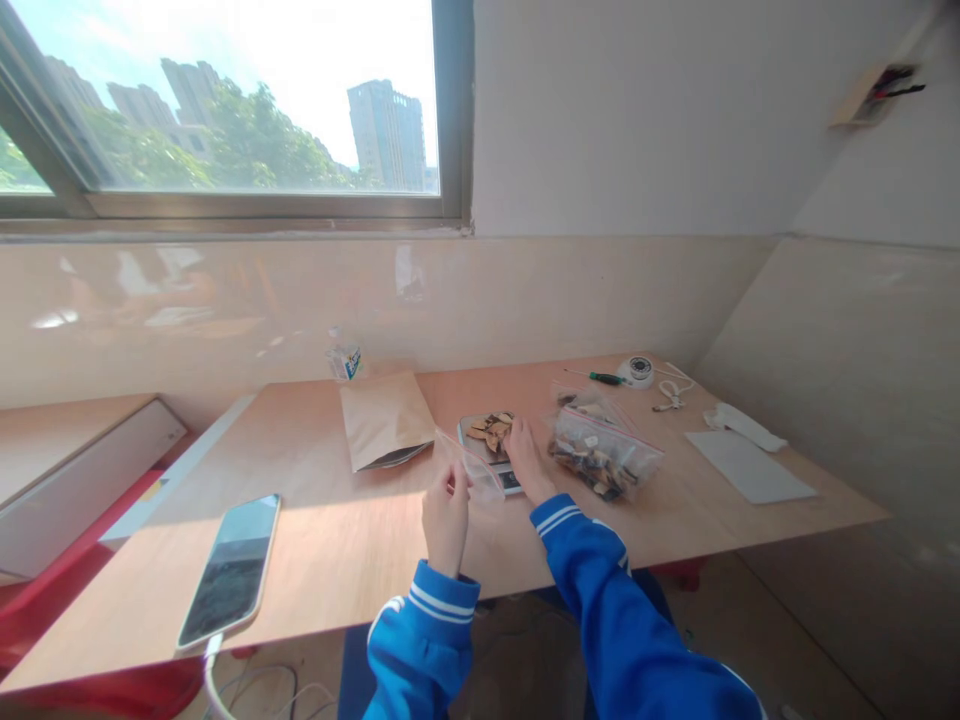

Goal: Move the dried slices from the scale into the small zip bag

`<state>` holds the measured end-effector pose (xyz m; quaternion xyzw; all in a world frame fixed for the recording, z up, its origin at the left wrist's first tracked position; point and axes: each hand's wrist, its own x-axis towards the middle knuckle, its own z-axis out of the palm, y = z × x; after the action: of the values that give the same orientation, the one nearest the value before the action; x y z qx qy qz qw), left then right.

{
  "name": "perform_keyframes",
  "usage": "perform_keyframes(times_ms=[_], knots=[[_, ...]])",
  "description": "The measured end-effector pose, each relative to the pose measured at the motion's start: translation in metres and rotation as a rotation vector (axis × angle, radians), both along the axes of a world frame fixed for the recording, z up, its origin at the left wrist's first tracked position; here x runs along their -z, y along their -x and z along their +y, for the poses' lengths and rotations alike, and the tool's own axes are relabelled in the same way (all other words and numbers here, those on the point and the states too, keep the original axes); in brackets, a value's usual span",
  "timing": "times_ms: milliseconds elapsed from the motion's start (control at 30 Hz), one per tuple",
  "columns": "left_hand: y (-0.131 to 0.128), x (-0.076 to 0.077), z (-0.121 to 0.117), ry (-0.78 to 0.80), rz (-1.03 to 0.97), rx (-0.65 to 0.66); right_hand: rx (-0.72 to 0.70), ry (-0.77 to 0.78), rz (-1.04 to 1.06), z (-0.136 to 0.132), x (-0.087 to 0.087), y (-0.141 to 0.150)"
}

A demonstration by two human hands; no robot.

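My left hand (445, 512) pinches the edge of a clear zip bag (487, 484) with a red seal line, in front of a small kitchen scale (512, 481). On the scale's plate lies a pile of dried brown slices (491, 432). My right hand (529, 460) reaches over the scale, its fingers curled at the right side of the pile; the fingertips are partly hidden. Just right of it sit filled zip bags (600, 462) of dark dried pieces. A brown paper pouch (386, 420) lies left of the scale, its mouth facing me.
A phone (232, 570) with a white cable lies at the table's left front. Behind the pouch stands a clear bottle (343, 358). Toward the back right are a green screwdriver (606, 378), a white round device (637, 372) and a white sheet (750, 468).
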<state>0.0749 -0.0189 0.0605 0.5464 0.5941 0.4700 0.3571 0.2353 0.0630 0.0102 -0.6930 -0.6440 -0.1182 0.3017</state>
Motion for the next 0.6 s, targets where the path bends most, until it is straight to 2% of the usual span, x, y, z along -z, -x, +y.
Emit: perform_keyframes(times_ms=[100, 200, 267, 367, 467, 600], knots=[[-0.002, -0.003, 0.006, -0.034, 0.018, 0.011, -0.003, -0.033, 0.166, 0.007, -0.010, -0.006], [-0.004, -0.003, 0.007, -0.034, 0.026, 0.015, 0.007, -0.054, 0.345, 0.010, -0.029, -0.008], [-0.005, -0.001, 0.008, -0.027, 0.023, 0.021, -0.059, -0.078, 0.510, 0.007, -0.046, -0.003], [-0.007, 0.001, 0.010, -0.039, 0.012, 0.035, -0.241, -0.087, 0.737, -0.006, -0.072, 0.014], [-0.007, 0.005, 0.011, -0.068, 0.000, 0.051, -0.375, -0.027, 0.719, -0.019, -0.088, 0.036], [-0.006, 0.011, 0.007, -0.091, -0.009, 0.041, -0.447, 0.081, 0.460, -0.032, -0.089, 0.054]])
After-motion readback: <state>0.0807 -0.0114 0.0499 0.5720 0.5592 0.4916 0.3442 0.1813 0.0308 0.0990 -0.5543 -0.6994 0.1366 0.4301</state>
